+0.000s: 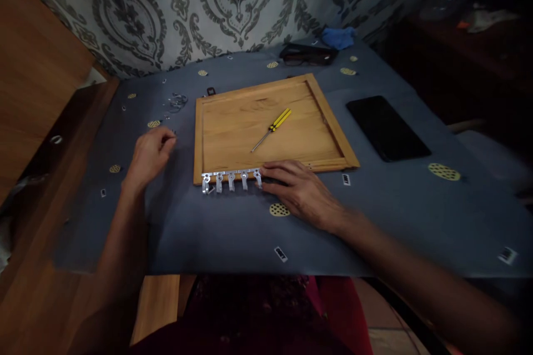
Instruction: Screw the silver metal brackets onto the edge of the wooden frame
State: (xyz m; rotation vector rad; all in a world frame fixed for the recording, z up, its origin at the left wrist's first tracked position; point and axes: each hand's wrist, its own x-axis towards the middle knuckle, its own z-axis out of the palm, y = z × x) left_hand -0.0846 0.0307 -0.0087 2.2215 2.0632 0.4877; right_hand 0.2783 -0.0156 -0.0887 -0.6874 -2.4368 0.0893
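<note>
A wooden framed panel (233, 122) lies flat on the cloth-covered table, and a yellow-and-black screwdriver (270, 129) rests across it. Along the panel's near edge sits a silver hook rail (232, 178) with several hooks hanging toward me. My right hand (297, 188) grips the rail's right end, thumb below and fingers above, against the frame. To the left of the panel, my left hand (152, 155) hovers above or rests on the cloth with thumb and fingertips pinched together. Whatever is between those fingertips is too small to make out.
Small metal pieces (177, 101) lie in a loose pile beyond my left hand. A black tablet or phone (387, 127) lies right of the panel. Dark glasses (308, 55) and a blue cloth (338, 37) are at the back, by the patterned curtain (237, 0).
</note>
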